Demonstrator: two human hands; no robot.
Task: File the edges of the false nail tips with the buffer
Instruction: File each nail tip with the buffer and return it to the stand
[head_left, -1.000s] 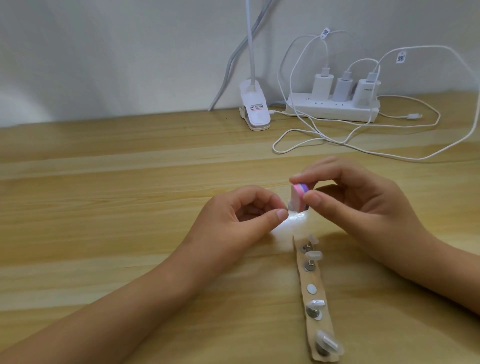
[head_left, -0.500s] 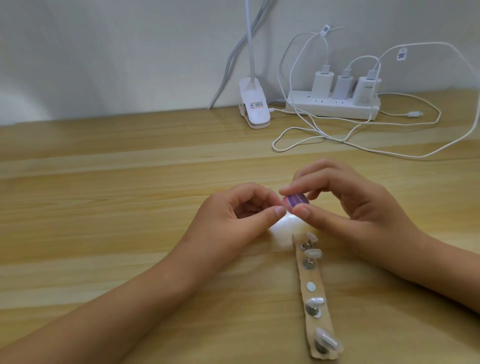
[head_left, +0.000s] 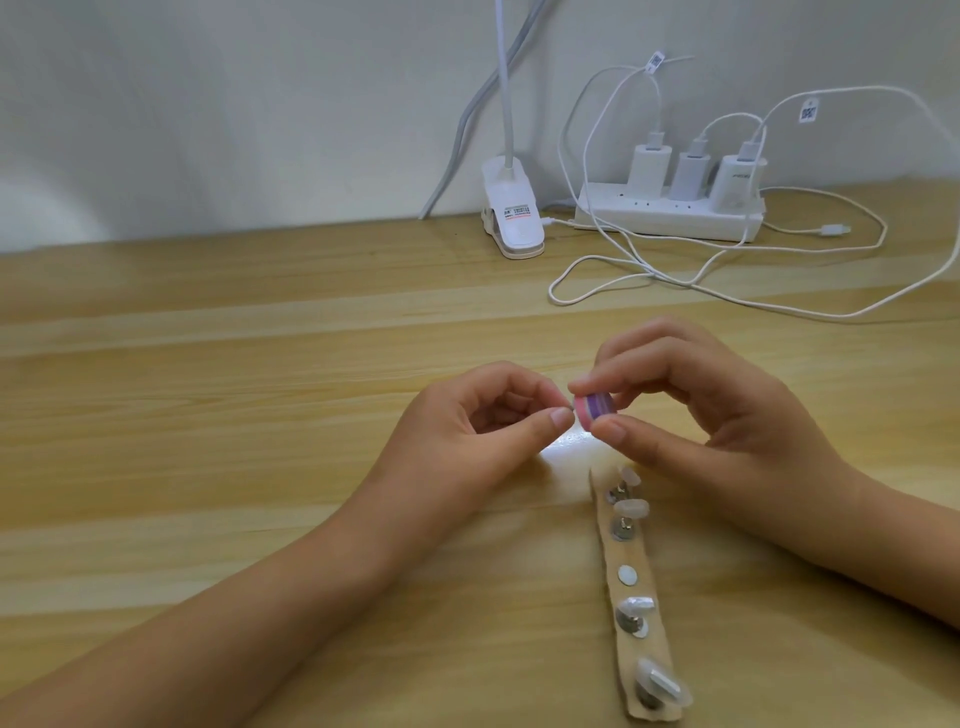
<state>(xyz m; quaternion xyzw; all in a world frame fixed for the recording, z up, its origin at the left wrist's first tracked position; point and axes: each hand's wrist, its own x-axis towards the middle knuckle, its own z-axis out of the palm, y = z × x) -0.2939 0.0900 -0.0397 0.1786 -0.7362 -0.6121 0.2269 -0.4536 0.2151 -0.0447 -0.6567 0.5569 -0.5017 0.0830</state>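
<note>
My right hand (head_left: 696, 415) pinches a small pink and purple buffer block (head_left: 750, 410) between thumb and forefinger, a little above the table. My left hand (head_left: 467, 441) meets it from the left, thumb and forefinger pinched together at the buffer's left face; whatever they hold is too small and hidden to make out. Below the hands a tan cardboard strip (head_left: 636, 597) lies on the wooden table (head_left: 208, 415), carrying several clear false nail tips (head_left: 631, 506) on small metal stands, with one bare white spot (head_left: 627, 574) in the middle.
At the back against the wall stand a white clip lamp base (head_left: 150, 221) and a white power strip (head_left: 670, 218) with three chargers. White cables (head_left: 727, 291) loop over the table behind my hands.
The buffer has dropped from upright to lying flat and has shifted left against my left fingertips. My left hand has barely moved.
</note>
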